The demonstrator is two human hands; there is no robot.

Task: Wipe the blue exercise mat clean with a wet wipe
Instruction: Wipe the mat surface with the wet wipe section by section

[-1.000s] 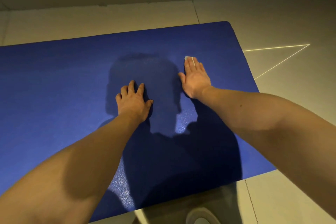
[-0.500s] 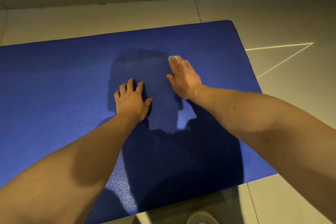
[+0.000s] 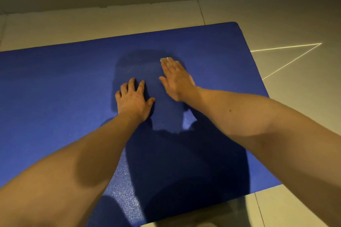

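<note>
Pressing the wet wipe flat on the blue exercise mat under my right hand, I am judging that even pressure and overlapping passes are serving best; only the wipe's far edge is showing beyond that hand. My right hand is lying flat, fingers straight, clasping nothing. My left hand is bracing on the mat just left, fingers spread, holding nothing.

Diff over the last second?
The right hand slid left across the blue mat, toward the left hand, pushing the wet wipe under its flat fingers. Left hand stays planted on the mat; nothing gripped or released.
</note>
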